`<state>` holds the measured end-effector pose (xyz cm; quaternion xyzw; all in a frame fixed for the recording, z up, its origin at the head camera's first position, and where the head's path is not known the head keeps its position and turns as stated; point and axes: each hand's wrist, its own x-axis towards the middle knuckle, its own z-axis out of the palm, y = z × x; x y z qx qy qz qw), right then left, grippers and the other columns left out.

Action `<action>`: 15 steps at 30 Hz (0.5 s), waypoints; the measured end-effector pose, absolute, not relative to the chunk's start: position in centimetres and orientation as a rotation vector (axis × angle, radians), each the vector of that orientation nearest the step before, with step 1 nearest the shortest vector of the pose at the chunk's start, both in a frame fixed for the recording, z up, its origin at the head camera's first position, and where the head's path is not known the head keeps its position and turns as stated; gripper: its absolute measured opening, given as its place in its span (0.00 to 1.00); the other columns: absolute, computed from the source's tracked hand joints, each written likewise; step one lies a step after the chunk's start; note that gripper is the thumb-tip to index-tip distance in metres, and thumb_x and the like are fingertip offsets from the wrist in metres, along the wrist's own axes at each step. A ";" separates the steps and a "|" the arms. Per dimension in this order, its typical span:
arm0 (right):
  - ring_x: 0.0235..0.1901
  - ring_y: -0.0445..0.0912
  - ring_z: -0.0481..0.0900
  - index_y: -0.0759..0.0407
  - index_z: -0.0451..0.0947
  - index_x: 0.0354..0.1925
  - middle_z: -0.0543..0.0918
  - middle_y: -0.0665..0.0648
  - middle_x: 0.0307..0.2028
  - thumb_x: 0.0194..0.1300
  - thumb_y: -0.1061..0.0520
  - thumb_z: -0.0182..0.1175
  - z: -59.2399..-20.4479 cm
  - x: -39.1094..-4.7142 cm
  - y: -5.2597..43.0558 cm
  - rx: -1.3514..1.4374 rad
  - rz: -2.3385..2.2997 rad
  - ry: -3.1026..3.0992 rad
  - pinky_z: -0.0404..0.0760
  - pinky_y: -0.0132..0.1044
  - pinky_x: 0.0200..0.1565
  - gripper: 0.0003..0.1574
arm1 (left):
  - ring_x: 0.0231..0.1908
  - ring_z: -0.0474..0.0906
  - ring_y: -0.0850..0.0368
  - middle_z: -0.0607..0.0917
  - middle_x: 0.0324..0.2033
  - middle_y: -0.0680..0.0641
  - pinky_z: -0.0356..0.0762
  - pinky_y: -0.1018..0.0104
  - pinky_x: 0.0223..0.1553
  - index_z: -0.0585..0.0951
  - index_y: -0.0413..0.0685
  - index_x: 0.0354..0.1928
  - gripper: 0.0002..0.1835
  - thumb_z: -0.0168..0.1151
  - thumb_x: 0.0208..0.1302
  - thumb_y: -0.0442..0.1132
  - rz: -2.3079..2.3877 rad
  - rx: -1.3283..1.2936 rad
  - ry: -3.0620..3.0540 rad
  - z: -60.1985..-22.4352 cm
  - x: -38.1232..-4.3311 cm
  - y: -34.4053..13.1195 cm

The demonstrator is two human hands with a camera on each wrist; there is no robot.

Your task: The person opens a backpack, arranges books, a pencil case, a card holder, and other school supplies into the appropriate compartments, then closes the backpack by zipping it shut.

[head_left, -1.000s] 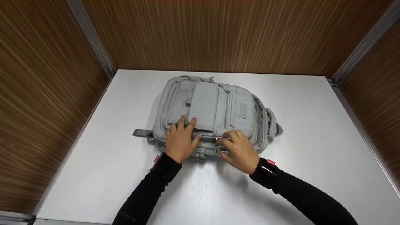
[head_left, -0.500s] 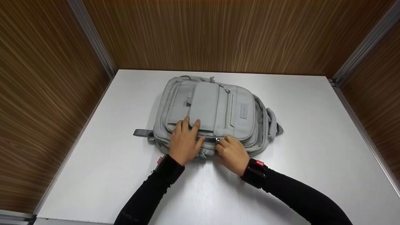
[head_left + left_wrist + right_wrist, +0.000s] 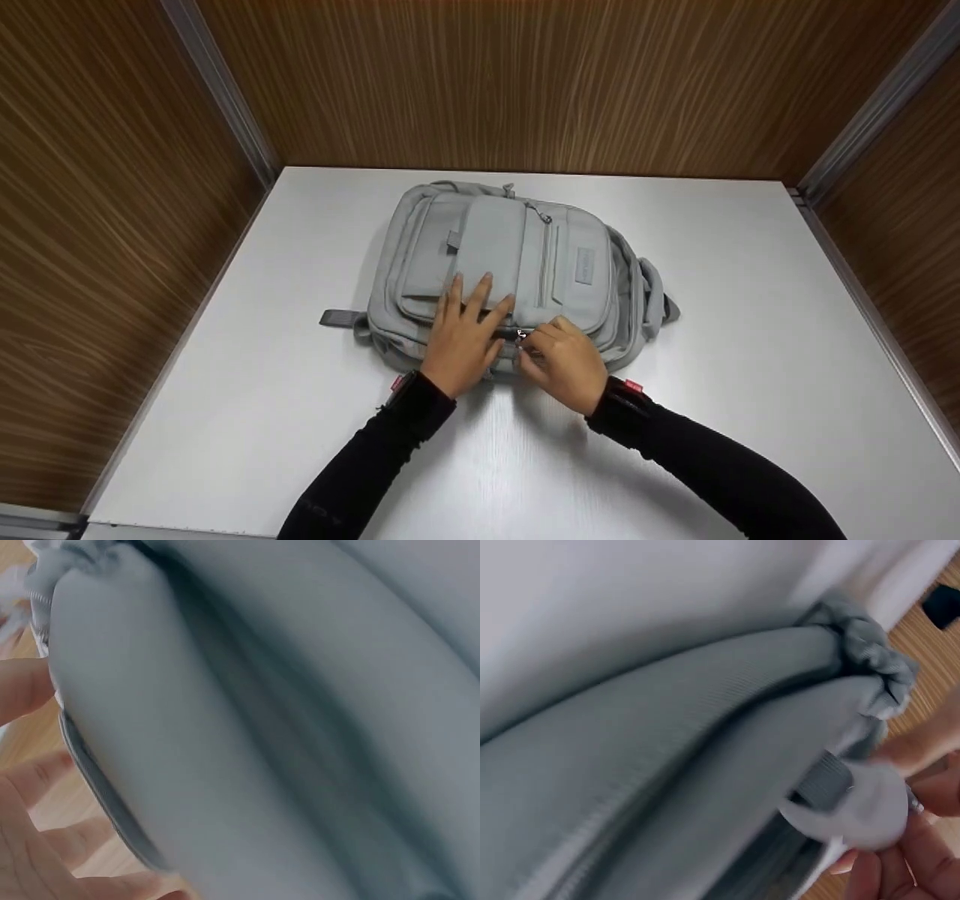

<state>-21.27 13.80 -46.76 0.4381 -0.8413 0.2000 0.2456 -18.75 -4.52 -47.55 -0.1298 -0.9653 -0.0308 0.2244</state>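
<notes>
A grey backpack (image 3: pixel 491 240) lies on its back, front pockets up, its carry handle (image 3: pixel 651 296) to the right. My left hand (image 3: pixel 465 341) rests on its near front edge, fingers spread over the pocket. In the left wrist view, fingers (image 3: pixel 37 776) of that hand lie along the pocket edge. Beside it, my right hand (image 3: pixel 566 364) has its thumb and fingers pinched at a small shiny zipper pull (image 3: pixel 520 335) by a dark zip line. The right wrist view shows a blurred pale tab (image 3: pixel 874 806) by the fingers; they partly hide the pull.
The backpack lies on a white table (image 3: pixel 225 390), enclosed by wood-grain panels (image 3: pixel 525 82) at the back and both sides. A grey strap end (image 3: pixel 339 318) sticks out to the left. Another zipper pull (image 3: pixel 541 216) hangs on the upper front pocket.
My left hand has slid right along the pocket edge, closer to my right hand. The right hand's fingers have drawn in around the shiny pull. The backpack has stayed almost still.
</notes>
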 end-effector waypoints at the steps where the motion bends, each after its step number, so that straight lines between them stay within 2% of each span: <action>1: 0.25 0.43 0.68 0.54 0.76 0.23 0.77 0.46 0.22 0.50 0.57 0.59 -46.5 -21.3 14.0 1.185 0.558 -2.301 0.67 0.34 0.29 0.03 | 0.62 0.44 0.34 0.52 0.66 0.44 0.50 0.41 0.57 0.60 0.65 0.64 0.34 0.58 0.54 0.54 -0.076 -0.364 -2.665 -47.6 -18.9 -4.2; 4: 0.24 0.43 0.68 0.54 0.75 0.23 0.77 0.46 0.21 0.49 0.57 0.59 -46.0 -21.6 14.6 1.136 0.568 -2.358 0.67 0.34 0.28 0.03 | 0.62 0.45 0.35 0.54 0.66 0.45 0.52 0.40 0.56 0.60 0.67 0.64 0.35 0.61 0.53 0.52 -0.066 -0.349 -2.675 -47.7 -19.2 -3.6; 6: 0.25 0.43 0.67 0.54 0.76 0.23 0.77 0.46 0.21 0.49 0.57 0.60 -45.9 -21.8 15.2 1.100 0.585 -2.419 0.67 0.34 0.27 0.02 | 0.62 0.46 0.35 0.54 0.66 0.45 0.53 0.40 0.56 0.60 0.68 0.64 0.37 0.63 0.52 0.44 -0.062 -0.316 -2.697 -47.7 -19.4 -3.4; 11: 0.25 0.42 0.67 0.54 0.78 0.22 0.77 0.45 0.21 0.47 0.57 0.63 -45.7 -22.1 16.3 1.036 0.645 -2.545 0.67 0.33 0.27 0.03 | 0.62 0.48 0.35 0.56 0.65 0.45 0.56 0.41 0.55 0.61 0.67 0.63 0.44 0.64 0.43 0.30 -0.038 -0.280 -2.698 -47.7 -19.6 -3.3; 15: 0.25 0.41 0.68 0.54 0.79 0.22 0.77 0.45 0.21 0.48 0.56 0.65 -45.5 -22.5 17.0 1.013 0.676 -2.569 0.67 0.33 0.27 0.04 | 0.61 0.52 0.35 0.58 0.64 0.45 0.59 0.41 0.53 0.64 0.66 0.62 0.41 0.64 0.44 0.30 -0.012 -0.300 -2.651 -47.8 -19.7 -3.3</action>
